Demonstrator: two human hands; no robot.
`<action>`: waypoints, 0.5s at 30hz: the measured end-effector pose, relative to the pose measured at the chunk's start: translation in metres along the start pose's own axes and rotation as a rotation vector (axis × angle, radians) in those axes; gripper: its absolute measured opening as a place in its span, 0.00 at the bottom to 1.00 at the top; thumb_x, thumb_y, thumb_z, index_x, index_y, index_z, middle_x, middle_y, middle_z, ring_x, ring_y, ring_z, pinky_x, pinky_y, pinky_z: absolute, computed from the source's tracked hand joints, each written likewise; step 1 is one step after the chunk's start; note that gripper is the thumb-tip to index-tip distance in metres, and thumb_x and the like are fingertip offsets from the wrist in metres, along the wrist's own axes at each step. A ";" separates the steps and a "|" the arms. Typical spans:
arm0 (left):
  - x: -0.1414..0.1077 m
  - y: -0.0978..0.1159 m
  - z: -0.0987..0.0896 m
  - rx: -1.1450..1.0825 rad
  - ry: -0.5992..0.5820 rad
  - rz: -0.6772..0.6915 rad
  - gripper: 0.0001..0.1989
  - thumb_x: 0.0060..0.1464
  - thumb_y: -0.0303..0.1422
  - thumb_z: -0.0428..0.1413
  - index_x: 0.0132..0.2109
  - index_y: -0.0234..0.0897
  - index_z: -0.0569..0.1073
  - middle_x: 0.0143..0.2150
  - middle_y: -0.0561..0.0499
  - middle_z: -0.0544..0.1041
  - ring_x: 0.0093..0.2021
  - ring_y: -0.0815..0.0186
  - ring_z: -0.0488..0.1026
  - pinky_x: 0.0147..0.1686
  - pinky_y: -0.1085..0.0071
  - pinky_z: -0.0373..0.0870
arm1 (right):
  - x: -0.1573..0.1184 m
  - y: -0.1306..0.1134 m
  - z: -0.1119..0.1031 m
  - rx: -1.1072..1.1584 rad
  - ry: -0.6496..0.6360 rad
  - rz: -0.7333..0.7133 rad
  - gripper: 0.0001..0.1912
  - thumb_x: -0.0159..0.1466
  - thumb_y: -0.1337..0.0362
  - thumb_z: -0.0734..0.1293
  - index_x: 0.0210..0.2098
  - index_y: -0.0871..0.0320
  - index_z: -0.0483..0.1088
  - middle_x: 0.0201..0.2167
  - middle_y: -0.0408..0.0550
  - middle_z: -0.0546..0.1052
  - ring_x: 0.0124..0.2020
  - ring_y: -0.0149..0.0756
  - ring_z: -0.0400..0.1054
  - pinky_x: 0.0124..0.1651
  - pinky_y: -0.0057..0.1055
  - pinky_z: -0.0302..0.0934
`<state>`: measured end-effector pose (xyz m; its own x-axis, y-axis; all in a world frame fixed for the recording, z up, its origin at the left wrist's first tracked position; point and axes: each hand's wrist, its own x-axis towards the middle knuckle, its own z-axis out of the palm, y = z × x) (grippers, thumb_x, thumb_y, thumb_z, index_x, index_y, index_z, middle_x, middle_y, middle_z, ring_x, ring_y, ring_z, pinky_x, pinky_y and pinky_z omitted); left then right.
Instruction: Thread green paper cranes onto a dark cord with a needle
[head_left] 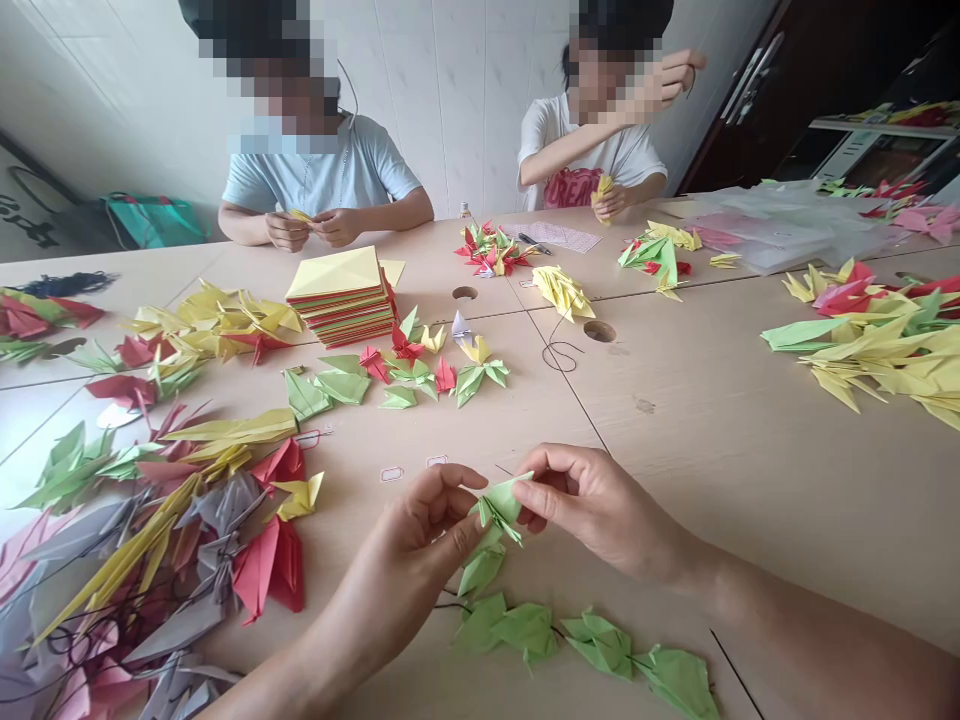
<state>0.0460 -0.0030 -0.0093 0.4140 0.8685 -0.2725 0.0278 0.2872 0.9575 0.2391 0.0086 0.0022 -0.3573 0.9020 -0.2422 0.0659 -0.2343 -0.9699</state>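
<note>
A light green folded paper piece [504,500] is held up between both hands over the table's near middle. My left hand [439,540] pinches its left side, thumb in front. My right hand [581,500] grips its upper right corner, and a thin needle-like tip shows just above, between the hands. Below them, a dark cord runs through several green folded pieces [529,630] lying in a row toward the lower right. How the held piece meets the cord is hidden by my fingers.
Piles of folded paper [225,540] with dark cords cover the left. A stack of square paper [345,300] stands behind smaller pieces. More yellow and green pieces [885,340] lie at right. Two people [322,180] [589,150] sit across the table [675,440], handling yellow paper.
</note>
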 end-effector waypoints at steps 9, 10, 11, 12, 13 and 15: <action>-0.004 0.001 0.003 0.045 0.015 0.036 0.10 0.58 0.39 0.56 0.42 0.39 0.67 0.30 0.55 0.72 0.32 0.69 0.66 0.31 0.73 0.60 | -0.002 0.002 0.002 -0.120 -0.094 0.076 0.12 0.56 0.56 0.72 0.26 0.58 0.70 0.23 0.41 0.72 0.26 0.30 0.63 0.29 0.27 0.56; -0.004 0.000 0.003 0.047 0.012 0.041 0.09 0.58 0.39 0.56 0.40 0.39 0.66 0.31 0.55 0.71 0.32 0.69 0.66 0.32 0.73 0.60 | -0.002 0.001 0.002 -0.107 -0.101 0.079 0.13 0.56 0.56 0.72 0.25 0.58 0.70 0.22 0.41 0.71 0.26 0.30 0.64 0.29 0.26 0.56; -0.004 0.000 0.003 0.044 0.011 0.039 0.08 0.58 0.38 0.56 0.38 0.39 0.66 0.31 0.55 0.71 0.33 0.69 0.66 0.32 0.73 0.60 | -0.001 0.001 0.001 -0.087 -0.109 0.083 0.13 0.56 0.56 0.72 0.25 0.58 0.69 0.22 0.40 0.71 0.25 0.30 0.64 0.29 0.26 0.56; -0.004 -0.001 0.002 0.038 0.011 0.037 0.09 0.58 0.38 0.56 0.36 0.39 0.65 0.30 0.55 0.69 0.32 0.69 0.65 0.32 0.73 0.59 | -0.001 0.000 0.001 -0.058 -0.118 0.091 0.14 0.55 0.55 0.72 0.24 0.59 0.69 0.21 0.40 0.71 0.25 0.29 0.64 0.29 0.26 0.57; -0.004 -0.001 0.002 0.030 0.015 0.034 0.09 0.57 0.37 0.56 0.34 0.39 0.65 0.29 0.56 0.68 0.31 0.70 0.64 0.31 0.74 0.58 | -0.001 0.000 0.000 -0.025 -0.124 0.102 0.14 0.55 0.55 0.73 0.24 0.59 0.69 0.21 0.40 0.71 0.25 0.29 0.64 0.30 0.26 0.57; -0.004 -0.001 0.001 0.012 0.016 0.033 0.10 0.57 0.36 0.57 0.33 0.38 0.65 0.27 0.57 0.65 0.29 0.71 0.60 0.29 0.75 0.56 | 0.000 -0.001 0.000 0.029 -0.130 0.124 0.16 0.53 0.54 0.73 0.24 0.59 0.69 0.20 0.41 0.70 0.24 0.29 0.64 0.30 0.26 0.59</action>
<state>0.0457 -0.0072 -0.0094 0.3998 0.8841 -0.2419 0.0251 0.2533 0.9671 0.2391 0.0084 0.0027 -0.4659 0.8113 -0.3531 0.0906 -0.3532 -0.9311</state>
